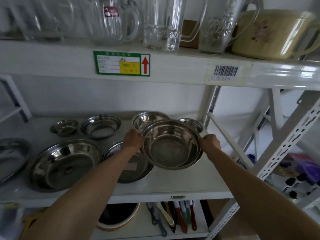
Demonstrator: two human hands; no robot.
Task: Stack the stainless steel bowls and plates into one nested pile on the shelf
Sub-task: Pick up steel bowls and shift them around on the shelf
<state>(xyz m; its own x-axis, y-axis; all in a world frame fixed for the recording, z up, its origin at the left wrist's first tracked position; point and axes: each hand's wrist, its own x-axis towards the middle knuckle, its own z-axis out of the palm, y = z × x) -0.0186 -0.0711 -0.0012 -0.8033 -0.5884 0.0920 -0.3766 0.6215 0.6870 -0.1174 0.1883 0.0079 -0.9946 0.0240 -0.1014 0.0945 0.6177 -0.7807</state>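
1. White metal shelving fills the view; the middle shelf (173, 181) carries the stainless steel ware.
2. Both my hands hold one large bowl (170, 144) by its rim. It appears to hold at least one more bowl nested inside, judging by the doubled rim at the lower right.
3. My left hand (132, 140) is closed on the bowl's left rim, fingers curled over the edge.
4. My right hand (209, 142) is closed on the right rim, directly opposite the left. The bowl sits between the two hands, tilted with its opening toward me.
5. I cannot tell whether the bowl's underside touches the shelf or is just clear of it.
6. Behind the held bowl, partly hidden by it, stands a second bowl (149, 118); a small bowl (191, 122) stands at the back right corner.
7. Under my left forearm lies a flat plate (136, 170), its right edge overlapped by the held bowl.
8. Left of that plate rests a wide deep plate (64, 163); at the far left edge another dish (12, 156) is partly cut off.
9. Along the back left stand a medium bowl (100, 126) and a small back-left bowl (64, 128), well apart from my hands.
10. Upper shelf: glass pitchers (162, 23). Lower shelf: handled utensils (174, 217).
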